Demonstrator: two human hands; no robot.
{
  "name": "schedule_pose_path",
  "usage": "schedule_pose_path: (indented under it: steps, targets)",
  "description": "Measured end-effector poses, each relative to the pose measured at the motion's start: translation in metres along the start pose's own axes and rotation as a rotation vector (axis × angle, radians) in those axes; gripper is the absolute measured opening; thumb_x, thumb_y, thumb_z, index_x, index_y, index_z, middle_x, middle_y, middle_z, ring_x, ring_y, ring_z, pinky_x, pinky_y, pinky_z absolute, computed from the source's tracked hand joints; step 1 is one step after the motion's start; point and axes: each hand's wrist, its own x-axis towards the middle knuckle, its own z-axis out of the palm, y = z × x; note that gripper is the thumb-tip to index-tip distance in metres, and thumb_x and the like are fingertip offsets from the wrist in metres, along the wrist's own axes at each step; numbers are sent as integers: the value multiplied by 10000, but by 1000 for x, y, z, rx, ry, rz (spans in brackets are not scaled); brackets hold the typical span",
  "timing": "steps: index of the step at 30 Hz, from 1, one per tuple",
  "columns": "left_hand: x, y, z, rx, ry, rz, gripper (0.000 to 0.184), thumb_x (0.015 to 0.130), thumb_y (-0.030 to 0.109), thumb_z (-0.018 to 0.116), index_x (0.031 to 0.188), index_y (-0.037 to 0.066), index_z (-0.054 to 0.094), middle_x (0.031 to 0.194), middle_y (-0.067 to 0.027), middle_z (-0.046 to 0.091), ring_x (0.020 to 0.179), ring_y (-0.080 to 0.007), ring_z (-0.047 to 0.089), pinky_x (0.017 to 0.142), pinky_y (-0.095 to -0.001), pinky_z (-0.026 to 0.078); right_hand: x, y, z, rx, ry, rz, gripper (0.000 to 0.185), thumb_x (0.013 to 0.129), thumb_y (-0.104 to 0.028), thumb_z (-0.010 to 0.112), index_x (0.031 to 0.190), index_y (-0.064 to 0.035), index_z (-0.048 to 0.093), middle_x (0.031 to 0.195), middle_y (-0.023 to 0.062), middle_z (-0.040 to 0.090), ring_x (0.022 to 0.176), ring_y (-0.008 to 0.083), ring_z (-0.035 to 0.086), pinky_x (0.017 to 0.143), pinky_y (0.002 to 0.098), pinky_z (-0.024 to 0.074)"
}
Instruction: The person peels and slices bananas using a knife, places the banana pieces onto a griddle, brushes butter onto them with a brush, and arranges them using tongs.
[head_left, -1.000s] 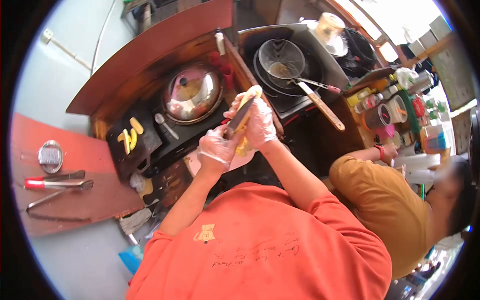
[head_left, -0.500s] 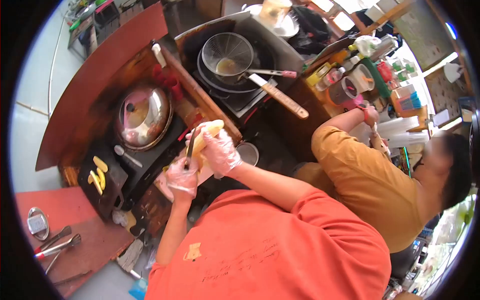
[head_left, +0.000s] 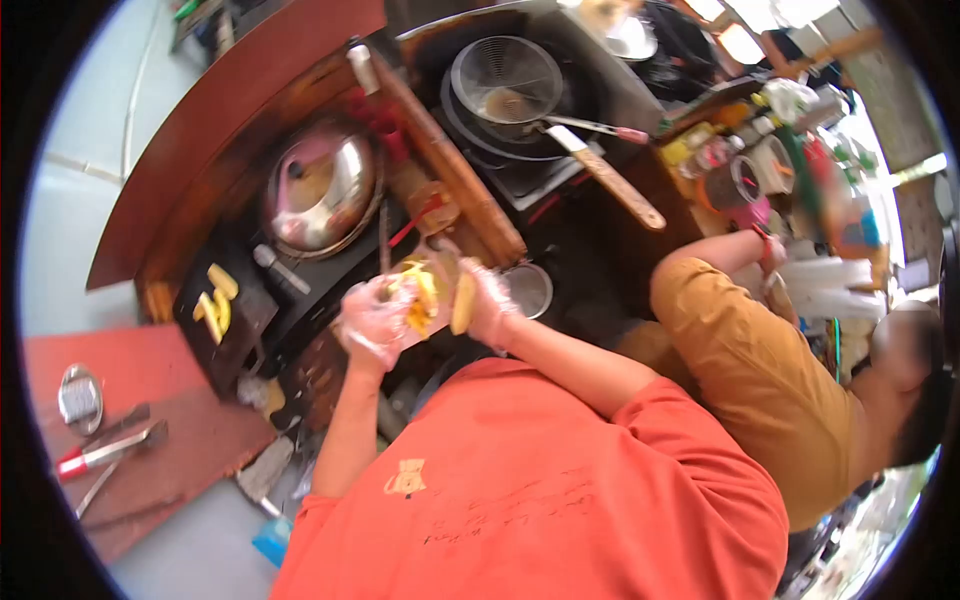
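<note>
My left hand (head_left: 368, 322), in a clear plastic glove, is closed round a knife whose narrow blade (head_left: 384, 240) points up and away. Yellow banana-like pieces (head_left: 424, 298) lie against its fingers; whether they are gripped too, I cannot tell. Gloved the same way, my right hand (head_left: 488, 303) is closed on a long pale yellow piece (head_left: 462, 304), which looks like peeled banana. A gap separates the two hands. Under them, a pale board is partly hidden. Several yellow slices (head_left: 216, 302) rest on the black griddle to the left.
A shiny domed lid (head_left: 325, 190) stands beyond my hands, with a spoon (head_left: 282, 268) beside it. Behind a wooden partition, a mesh strainer (head_left: 507, 80) sits over a dark wok. Tongs (head_left: 110, 450) lie on the red board at left. A co-worker in a brown shirt (head_left: 750, 370) is at right.
My hands have moved apart. The right hand has turned its yellow piece downward, and yellow pieces now show by the left hand. The whole view has shifted as my head moved.
</note>
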Motion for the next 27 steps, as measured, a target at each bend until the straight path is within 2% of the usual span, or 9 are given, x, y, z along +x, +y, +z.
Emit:
schedule_pose_path:
  steps: [1,5,6,13,16,19,20,22,27]
  targets:
    - [3,-9,9,-242,27,-91,164,874,131,762,955,-11,763,782,-93,708,682,-129,630,634,-312,503,5,5,-3,-34,2,-56,376,982,-509,532,1163,-186,598,941,41,597,812,208,585,636,419,488]
    - [26,-20,17,232,1,28,237,885,255,754,854,20,743,681,-141,677,618,-266,639,631,-377,514,0,9,-22,127,82,165,333,953,-429,587,1132,-147,588,900,75,592,774,252,590,637,447,495]
    - [32,-25,19,390,-42,65,218,928,210,697,951,-5,731,698,-134,672,626,-190,660,621,-374,500,0,12,-24,88,131,136,300,922,-353,652,1098,-117,590,878,87,598,750,264,612,605,453,512]
    - [42,-97,40,543,43,93,350,940,320,680,1166,55,719,905,-192,716,803,-346,691,737,-442,530,11,22,-25,-72,274,71,347,857,-79,703,1164,15,573,905,144,640,754,285,664,613,415,569]
    - [24,-75,29,458,82,29,389,979,318,646,1230,26,695,966,-210,726,850,-314,698,791,-400,534,25,32,-39,-624,66,-248,266,844,-134,709,1058,6,638,873,96,682,738,237,687,634,377,557]
    - [0,-60,20,143,44,-22,385,997,256,647,1229,-50,679,1076,-157,747,917,-201,695,872,-337,532,-18,-3,-1,-442,53,-135,339,839,-183,731,1083,37,652,917,113,704,807,200,701,653,370,556]
    - [-5,-64,19,17,-13,-78,343,994,181,658,1222,-75,674,1129,-99,734,964,-149,671,901,-310,523,-2,2,-15,-1002,-109,-457,328,845,-193,726,1087,15,653,915,96,696,800,209,693,660,376,554]
    - [-17,-49,23,-47,-33,-86,298,955,133,699,1161,-80,679,1040,-80,724,897,-127,654,826,-298,525,-1,1,7,-561,-43,-43,339,897,-329,698,1092,-56,655,892,48,663,787,217,646,695,374,536]
    - [-23,-21,39,212,58,181,290,862,212,802,1006,-13,689,802,-13,640,684,-101,568,631,-287,482,-14,2,36,-501,-186,-269,495,1044,-516,444,1106,-67,643,1031,81,655,920,205,589,793,405,490]
